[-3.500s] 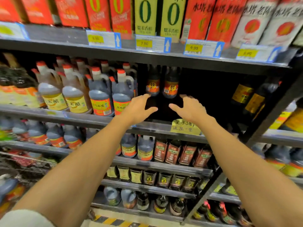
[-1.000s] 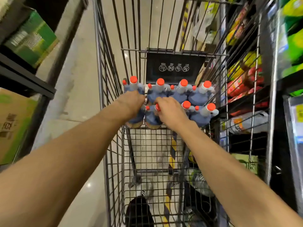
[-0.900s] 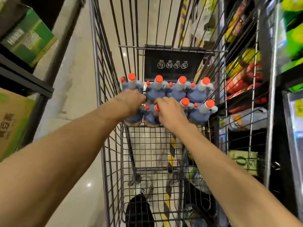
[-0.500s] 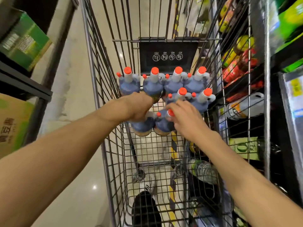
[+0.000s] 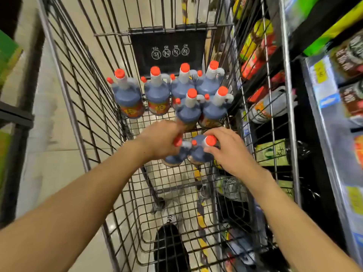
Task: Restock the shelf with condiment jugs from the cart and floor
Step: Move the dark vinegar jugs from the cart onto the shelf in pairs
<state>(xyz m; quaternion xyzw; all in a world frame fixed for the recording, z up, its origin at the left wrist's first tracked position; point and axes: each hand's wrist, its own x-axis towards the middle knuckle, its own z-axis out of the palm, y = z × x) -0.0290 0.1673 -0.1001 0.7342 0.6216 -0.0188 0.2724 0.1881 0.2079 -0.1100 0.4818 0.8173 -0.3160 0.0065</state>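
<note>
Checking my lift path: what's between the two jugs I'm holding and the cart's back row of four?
Head view: two more red-capped jugs, standing side by side, touching the back row.

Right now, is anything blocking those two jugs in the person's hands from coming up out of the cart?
Nothing visible does. The left hand and right hand each grip a jug, and the two jugs are lifted clear of the six others. The cart is open above them.

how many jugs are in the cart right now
8: four in the back row, two in front of them, one in each grip, left hand and right hand.
</note>
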